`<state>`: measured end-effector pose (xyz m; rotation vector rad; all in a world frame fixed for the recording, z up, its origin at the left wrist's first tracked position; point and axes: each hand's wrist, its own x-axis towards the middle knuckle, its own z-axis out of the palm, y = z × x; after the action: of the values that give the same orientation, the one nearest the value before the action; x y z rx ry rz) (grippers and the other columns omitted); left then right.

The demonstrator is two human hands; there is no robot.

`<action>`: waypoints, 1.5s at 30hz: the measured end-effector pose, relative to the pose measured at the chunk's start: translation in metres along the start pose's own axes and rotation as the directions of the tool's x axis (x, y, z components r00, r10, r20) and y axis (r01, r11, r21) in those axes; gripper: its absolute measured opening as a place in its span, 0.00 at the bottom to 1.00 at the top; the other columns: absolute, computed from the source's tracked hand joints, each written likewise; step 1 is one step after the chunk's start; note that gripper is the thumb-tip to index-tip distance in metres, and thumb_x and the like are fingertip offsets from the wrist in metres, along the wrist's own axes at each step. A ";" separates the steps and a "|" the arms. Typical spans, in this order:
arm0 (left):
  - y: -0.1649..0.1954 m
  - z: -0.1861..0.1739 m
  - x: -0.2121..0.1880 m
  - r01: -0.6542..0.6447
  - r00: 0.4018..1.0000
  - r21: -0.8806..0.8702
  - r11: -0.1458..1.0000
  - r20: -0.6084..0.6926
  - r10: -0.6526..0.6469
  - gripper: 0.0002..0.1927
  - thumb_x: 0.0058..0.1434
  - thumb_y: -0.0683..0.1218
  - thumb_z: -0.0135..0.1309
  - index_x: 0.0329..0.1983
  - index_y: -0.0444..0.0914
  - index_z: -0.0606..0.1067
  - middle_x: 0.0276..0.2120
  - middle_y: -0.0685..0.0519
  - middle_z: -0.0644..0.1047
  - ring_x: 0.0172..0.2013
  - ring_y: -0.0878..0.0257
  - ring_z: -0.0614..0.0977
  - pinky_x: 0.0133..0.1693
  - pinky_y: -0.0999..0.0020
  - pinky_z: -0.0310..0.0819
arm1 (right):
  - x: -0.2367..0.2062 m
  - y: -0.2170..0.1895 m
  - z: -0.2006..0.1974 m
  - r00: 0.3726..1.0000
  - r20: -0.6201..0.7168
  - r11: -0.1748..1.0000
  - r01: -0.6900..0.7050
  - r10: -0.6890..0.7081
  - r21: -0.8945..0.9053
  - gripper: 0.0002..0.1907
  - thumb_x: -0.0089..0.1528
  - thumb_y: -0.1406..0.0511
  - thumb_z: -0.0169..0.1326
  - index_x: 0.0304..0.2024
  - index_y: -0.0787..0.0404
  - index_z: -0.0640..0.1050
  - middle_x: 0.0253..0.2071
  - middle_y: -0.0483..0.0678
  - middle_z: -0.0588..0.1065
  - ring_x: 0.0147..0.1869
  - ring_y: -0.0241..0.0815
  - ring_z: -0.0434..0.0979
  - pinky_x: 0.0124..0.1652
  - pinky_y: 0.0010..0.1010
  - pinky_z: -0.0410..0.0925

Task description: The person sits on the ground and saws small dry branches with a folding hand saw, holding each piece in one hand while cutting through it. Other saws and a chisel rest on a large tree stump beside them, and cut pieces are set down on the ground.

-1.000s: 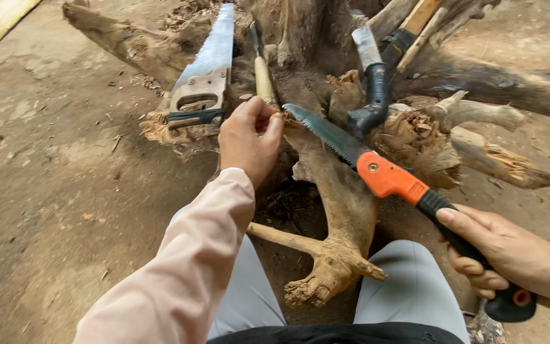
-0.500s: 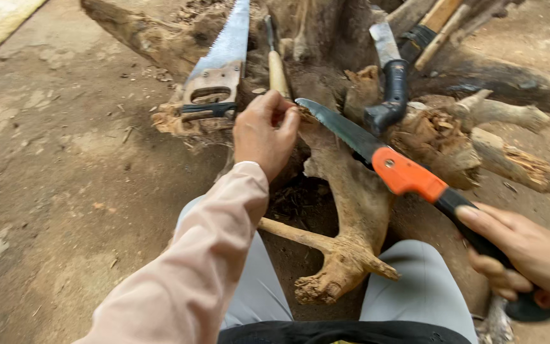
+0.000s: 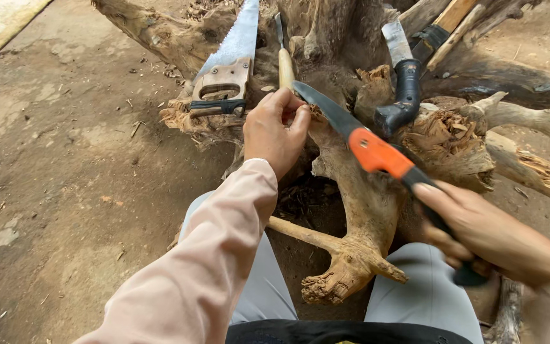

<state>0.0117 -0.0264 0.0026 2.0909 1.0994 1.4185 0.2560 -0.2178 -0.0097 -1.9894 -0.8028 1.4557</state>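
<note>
My right hand [image 3: 488, 232] grips the black and orange handle of a pruning saw [image 3: 377, 153] whose dark blade tip reaches up-left onto a gnarled root stump [image 3: 358, 210]. At that tip, my left hand [image 3: 276, 130] has its fingers closed on the wood of the root beside the blade. The root's forked lower end [image 3: 345, 274] lies between my knees, in grey trousers.
A hand saw with a wooden handle [image 3: 224, 83] leans on the stump at the upper left. A tool with a pale wooden handle [image 3: 286, 64] stands beside it. A black-handled blade [image 3: 402, 95] rests on splintered wood to the right. Bare dirt ground [image 3: 65, 191] spreads left.
The view has shifted, so the stump and tools sit lower in frame. My left hand's fingers have curled tighter onto the wood at the saw blade's tip. My right hand keeps its grip.
</note>
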 end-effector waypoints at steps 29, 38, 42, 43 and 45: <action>0.002 -0.004 0.001 0.009 1.000 0.025 1.000 0.004 -0.009 0.07 0.59 0.46 0.58 0.37 0.37 0.77 0.34 0.49 0.81 0.33 0.56 0.85 0.38 0.62 0.78 | 0.026 -0.050 0.027 0.997 0.039 0.993 0.060 -0.064 0.104 0.21 0.70 0.47 0.42 0.38 0.58 0.66 0.17 0.40 0.59 0.16 0.33 0.52 0.20 0.29 0.54; 0.001 -0.004 0.002 0.040 0.999 0.021 0.999 0.027 -0.040 0.08 0.61 0.46 0.58 0.37 0.37 0.76 0.34 0.49 0.81 0.34 0.57 0.85 0.38 0.63 0.78 | 0.000 0.010 -0.034 0.991 -0.016 0.990 -0.134 0.135 0.035 0.23 0.73 0.46 0.44 0.45 0.58 0.67 0.17 0.48 0.60 0.14 0.42 0.53 0.18 0.38 0.56; 0.000 -0.003 0.003 0.060 0.998 0.055 0.997 0.028 -0.061 0.08 0.60 0.47 0.59 0.35 0.37 0.77 0.34 0.50 0.81 0.33 0.58 0.85 0.38 0.63 0.78 | 0.009 -0.022 -0.001 1.000 -0.012 1.000 0.018 -0.017 0.018 0.22 0.71 0.49 0.44 0.42 0.62 0.67 0.18 0.44 0.60 0.15 0.37 0.53 0.18 0.34 0.56; -0.001 -0.003 0.003 0.055 0.998 0.040 0.998 0.022 -0.056 0.08 0.60 0.47 0.59 0.35 0.37 0.77 0.33 0.50 0.81 0.33 0.58 0.85 0.38 0.64 0.78 | 0.016 -0.035 0.008 1.000 -0.004 0.999 0.010 -0.010 0.044 0.22 0.71 0.49 0.44 0.41 0.61 0.67 0.18 0.43 0.60 0.15 0.36 0.52 0.19 0.33 0.56; 0.000 -0.003 0.004 0.041 0.999 0.007 0.999 0.017 -0.041 0.08 0.60 0.47 0.59 0.35 0.37 0.77 0.33 0.50 0.81 0.33 0.59 0.85 0.38 0.64 0.78 | 0.028 -0.048 0.020 1.000 0.010 0.995 -0.010 0.009 0.103 0.21 0.70 0.47 0.43 0.40 0.58 0.67 0.18 0.42 0.59 0.15 0.33 0.50 0.20 0.30 0.55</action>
<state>0.0092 -0.0235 0.0060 2.0696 1.1355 1.3771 0.2366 -0.1631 0.0016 -1.9135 -0.7087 1.4827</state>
